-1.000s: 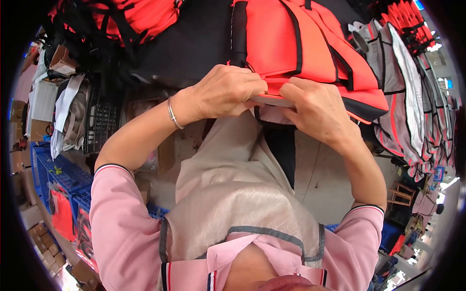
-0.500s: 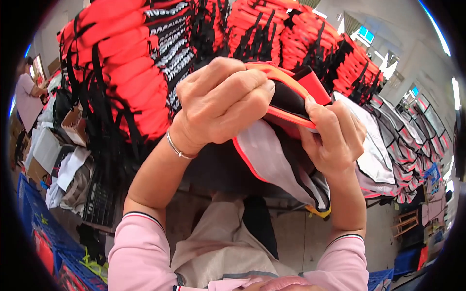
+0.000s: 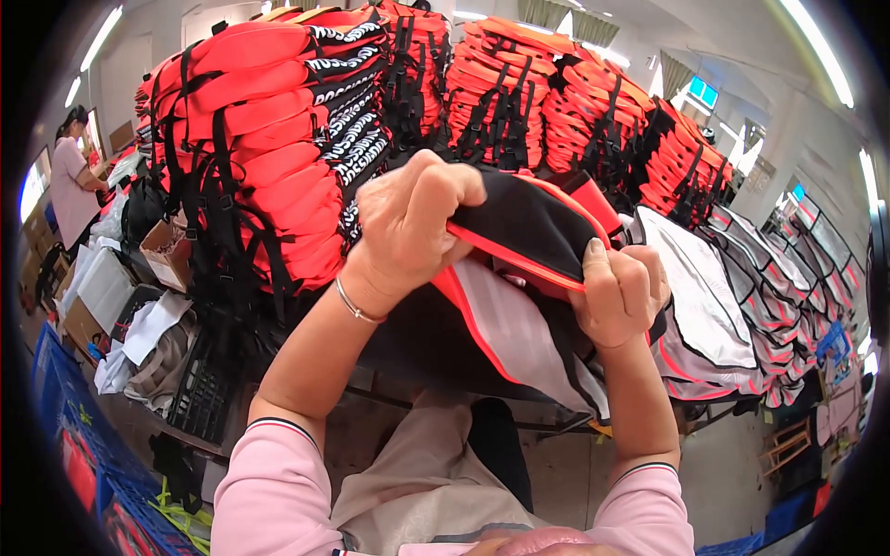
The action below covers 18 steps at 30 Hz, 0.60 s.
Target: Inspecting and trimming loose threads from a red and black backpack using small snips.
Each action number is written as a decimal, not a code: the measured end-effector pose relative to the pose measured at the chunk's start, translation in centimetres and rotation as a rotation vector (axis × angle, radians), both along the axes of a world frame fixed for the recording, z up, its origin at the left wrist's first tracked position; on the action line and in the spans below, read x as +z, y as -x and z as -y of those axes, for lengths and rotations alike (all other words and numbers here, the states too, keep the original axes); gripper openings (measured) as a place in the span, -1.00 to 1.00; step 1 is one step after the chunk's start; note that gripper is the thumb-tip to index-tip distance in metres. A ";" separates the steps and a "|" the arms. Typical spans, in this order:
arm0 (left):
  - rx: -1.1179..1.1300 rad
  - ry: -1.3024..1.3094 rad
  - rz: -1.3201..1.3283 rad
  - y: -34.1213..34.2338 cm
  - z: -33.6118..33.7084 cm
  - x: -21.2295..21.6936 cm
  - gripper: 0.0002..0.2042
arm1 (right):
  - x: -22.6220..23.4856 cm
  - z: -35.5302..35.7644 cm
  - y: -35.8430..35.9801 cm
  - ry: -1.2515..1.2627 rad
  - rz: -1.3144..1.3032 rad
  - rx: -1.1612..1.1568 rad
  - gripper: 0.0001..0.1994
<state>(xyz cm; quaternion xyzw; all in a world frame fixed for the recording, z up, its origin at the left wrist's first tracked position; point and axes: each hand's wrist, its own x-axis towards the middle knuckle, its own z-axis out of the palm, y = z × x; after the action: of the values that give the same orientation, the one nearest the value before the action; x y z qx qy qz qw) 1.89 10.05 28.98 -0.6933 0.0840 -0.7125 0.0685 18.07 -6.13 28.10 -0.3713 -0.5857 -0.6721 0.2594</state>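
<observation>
Near the middle of the view, raised in front of the person, a black fabric panel with orange piping (image 3: 528,227) is pinched between both hands. The left hand (image 3: 413,227) is clenched over the panel's left edge, knuckles up, a thin bracelet (image 3: 357,306) on the wrist. The right hand (image 3: 619,292) is closed on the right edge, thumb pressed flat on top. Held apart like this, the two grips appear to keep the cloth taut along its piped border, probably so the edge can be worked or checked. Below the panel hangs the rest of the piece, a pale grey lining bordered in orange (image 3: 519,329), drooping toward the person's lap.

Beyond the hands, to the left and far across the scene, stacked orange life vests with black straps (image 3: 278,139) rise in tall piles, and more piles (image 3: 593,111) run off to the right. Grey and white vest pieces (image 3: 714,315) lie layered at right. Cardboard boxes (image 3: 167,250) and a blue crate (image 3: 65,435) sit low at left, where another person in pink (image 3: 72,181) stands far off. Ceiling strip lights (image 3: 816,46) and pale walls suggest a workshop hall.
</observation>
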 end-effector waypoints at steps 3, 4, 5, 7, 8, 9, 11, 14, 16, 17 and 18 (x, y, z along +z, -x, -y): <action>-0.107 0.075 -0.045 -0.8 0.6 -0.1 -0.62 | -0.7 -0.1 -0.6 0.005 -0.062 0.022 -0.85; -0.074 0.022 -0.033 -0.8 0.7 0.3 -0.58 | -0.7 -0.1 -0.7 0.005 -0.065 0.017 -0.85; -0.136 0.134 -0.130 -0.4 1.3 0.1 -0.56 | -0.7 -0.2 -0.7 -0.004 -0.062 0.027 -0.83; -0.238 0.208 -0.215 -0.1 1.6 0.1 -0.62 | -0.8 0.1 -1.1 0.002 -0.047 0.016 -0.83; -0.337 0.281 -0.296 0.1 1.7 0.0 -0.67 | -0.9 0.1 -1.3 0.005 -0.052 0.012 -0.83; -0.339 0.308 -0.369 0.4 1.6 -0.2 -0.69 | -1.1 0.1 -1.6 0.013 -0.033 0.007 -0.83; -0.260 0.306 -0.299 0.7 1.6 -1.6 -0.68 | -1.3 0.0 -1.2 0.041 -0.010 0.017 -0.84; -0.070 0.166 -0.007 0.3 0.7 -2.1 -0.63 | -2.4 -0.6 -0.1 0.094 0.011 0.042 -0.84; -0.038 0.177 0.044 -0.2 1.3 -2.3 -0.67 | -3.5 -1.0 0.7 0.051 -0.009 0.055 -0.86; -0.038 0.136 0.096 -1.1 1.4 -2.5 -0.69 | -3.9 -0.8 0.7 0.065 -0.065 0.063 -0.87; -0.038 0.094 0.148 -1.6 1.4 -2.7 -0.70 | -4.2 -0.7 0.7 0.078 -0.120 0.070 -0.87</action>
<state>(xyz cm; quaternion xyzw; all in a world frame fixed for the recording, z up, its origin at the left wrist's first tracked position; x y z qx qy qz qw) 3.51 8.65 26.27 -0.6395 0.0583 -0.7660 0.0287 17.42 -5.47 23.90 -0.3999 -0.6074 -0.6161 0.3026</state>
